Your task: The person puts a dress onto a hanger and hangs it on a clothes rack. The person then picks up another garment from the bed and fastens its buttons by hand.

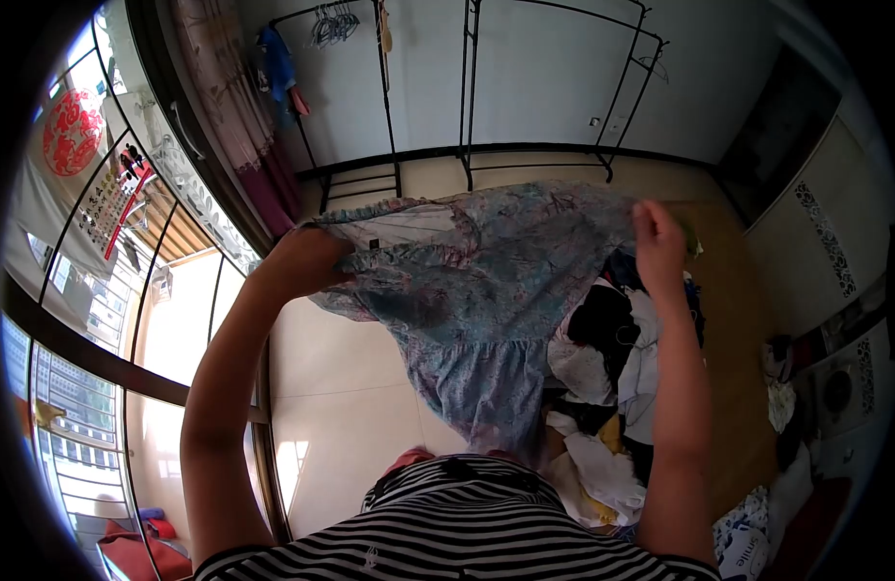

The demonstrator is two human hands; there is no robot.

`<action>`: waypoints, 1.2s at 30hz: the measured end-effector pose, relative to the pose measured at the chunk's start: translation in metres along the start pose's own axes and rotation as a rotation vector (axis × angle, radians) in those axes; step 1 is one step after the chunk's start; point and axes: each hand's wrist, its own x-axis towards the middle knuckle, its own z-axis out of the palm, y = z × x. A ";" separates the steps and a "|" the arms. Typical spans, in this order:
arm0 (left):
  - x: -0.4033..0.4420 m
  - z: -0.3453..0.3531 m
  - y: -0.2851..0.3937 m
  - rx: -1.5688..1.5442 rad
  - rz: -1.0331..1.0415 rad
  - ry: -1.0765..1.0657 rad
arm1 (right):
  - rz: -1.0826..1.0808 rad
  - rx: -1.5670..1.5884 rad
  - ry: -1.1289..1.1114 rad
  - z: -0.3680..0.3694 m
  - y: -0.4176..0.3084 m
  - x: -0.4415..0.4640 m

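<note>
A blue-grey floral dress with a gathered tier hangs stretched out in front of me. My left hand is closed on its left end, near the neckline opening, where a small dark label shows inside. At the far right end of the fabric, my right hand has its fingers pinched at the edge of the dress. The lower tier of the dress drops towards my body. To the right, partly behind the dress and my right forearm, lies a heap of mixed clothes in white, black and yellow.
Black metal clothes racks stand along the far wall; one carries several hangers and a blue garment. At left is a glazed door frame beside a curtain. More clothes lie at lower right, near a pale cabinet.
</note>
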 end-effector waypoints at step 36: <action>0.060 -0.008 0.064 -1.941 0.173 -0.009 | 0.337 0.946 -0.400 0.074 -0.083 -0.030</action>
